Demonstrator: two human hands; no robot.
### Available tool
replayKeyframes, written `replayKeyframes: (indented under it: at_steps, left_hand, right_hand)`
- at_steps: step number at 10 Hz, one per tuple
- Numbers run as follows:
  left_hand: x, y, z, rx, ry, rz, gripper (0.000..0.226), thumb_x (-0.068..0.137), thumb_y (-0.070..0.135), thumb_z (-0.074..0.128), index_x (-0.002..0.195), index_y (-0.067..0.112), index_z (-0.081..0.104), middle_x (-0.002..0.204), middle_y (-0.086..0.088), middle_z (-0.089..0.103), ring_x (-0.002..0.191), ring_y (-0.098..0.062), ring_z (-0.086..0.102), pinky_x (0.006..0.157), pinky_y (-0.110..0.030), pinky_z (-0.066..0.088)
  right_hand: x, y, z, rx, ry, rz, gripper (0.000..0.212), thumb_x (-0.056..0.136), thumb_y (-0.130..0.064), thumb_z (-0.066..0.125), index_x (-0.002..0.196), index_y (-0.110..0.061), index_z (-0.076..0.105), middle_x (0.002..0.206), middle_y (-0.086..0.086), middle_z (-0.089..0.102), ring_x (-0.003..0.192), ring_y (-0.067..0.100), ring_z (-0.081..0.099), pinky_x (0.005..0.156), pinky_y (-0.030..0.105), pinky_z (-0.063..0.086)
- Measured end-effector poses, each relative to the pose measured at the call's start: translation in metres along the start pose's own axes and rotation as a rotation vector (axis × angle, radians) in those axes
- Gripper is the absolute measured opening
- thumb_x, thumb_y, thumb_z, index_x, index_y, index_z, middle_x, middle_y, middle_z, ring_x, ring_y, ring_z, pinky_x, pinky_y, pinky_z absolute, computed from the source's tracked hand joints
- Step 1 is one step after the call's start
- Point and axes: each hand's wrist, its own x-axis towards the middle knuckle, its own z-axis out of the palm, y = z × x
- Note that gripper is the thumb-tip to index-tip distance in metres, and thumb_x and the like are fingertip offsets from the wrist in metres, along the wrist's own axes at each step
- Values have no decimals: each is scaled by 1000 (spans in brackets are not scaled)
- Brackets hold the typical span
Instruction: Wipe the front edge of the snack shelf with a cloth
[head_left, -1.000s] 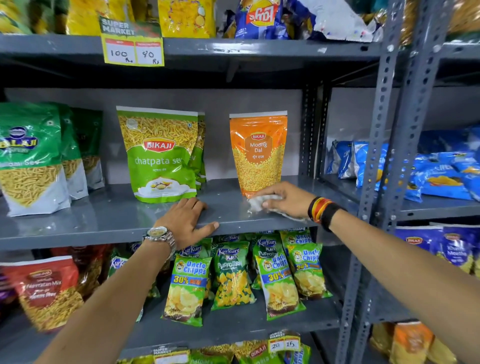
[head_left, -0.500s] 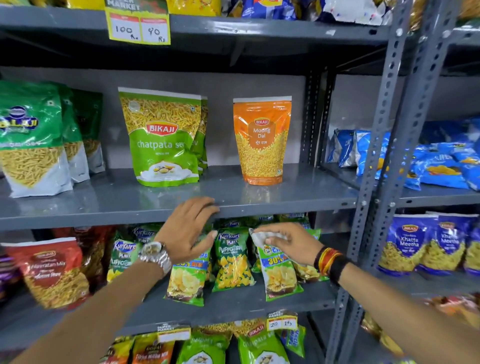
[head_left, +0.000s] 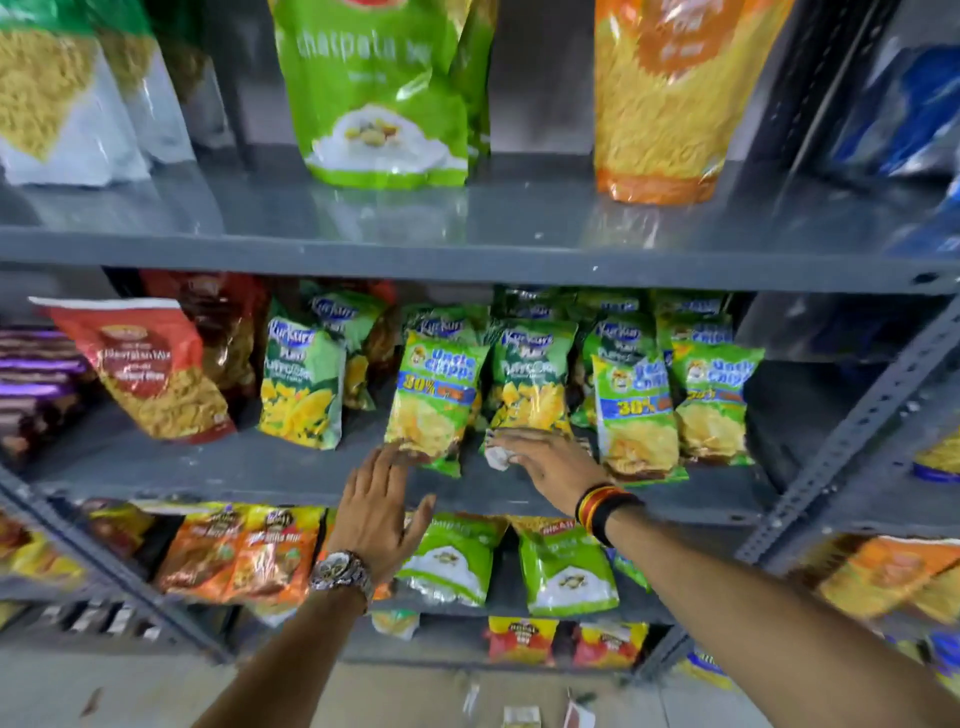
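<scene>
R hand (head_left: 550, 462) fingers bunched on cloth (head_left: 497, 457) | L hand (head_left: 376, 512) flat, empty | shelf (head_left: 260, 467) edge runs left-right, just near of cloth.

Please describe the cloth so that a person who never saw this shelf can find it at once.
Look at the middle shelf, the one with the small green chip bags. Near its front, the right hand, whose wrist wears a red, yellow and black band, reaches toward the bags. The cloth is the small crumpled white wad under its fingers, the only plain white, unprinted thing among the colourful packets.
</scene>
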Motion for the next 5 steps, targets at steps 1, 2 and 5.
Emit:
replayKeyframes:
  at_steps: [1,2,5]
  left_hand:
    - [-8,-10,32,-22,-32,-117,79,100,63,30,151,4,44,159,-20,43,146,-42,40,115,-56,40]
    - [-12,-15,52,-29,-67,-141,85,99,66,27,154,3,42,165,-21,34,152,-42,33,123,-58,30]
    - [-9,16,-17,-96,-105,-93,93,95,72,11,158,9,36,165,-14,36,151,-36,36,123,-51,29]
  right_hand:
    - [7,8,42,-118,-71,-115,58,101,-5,41,152,-32,34,159,-12,32,148,9,29,118,32,33]
    - [2,20,67,-84,-88,-109,51,105,-21,38,154,-29,29,162,-11,25,150,10,24,122,31,25]
    - [-29,-21,34,-33,-7,-88,58,104,-45,31,157,-23,19,165,-4,19,154,16,11,125,41,11]
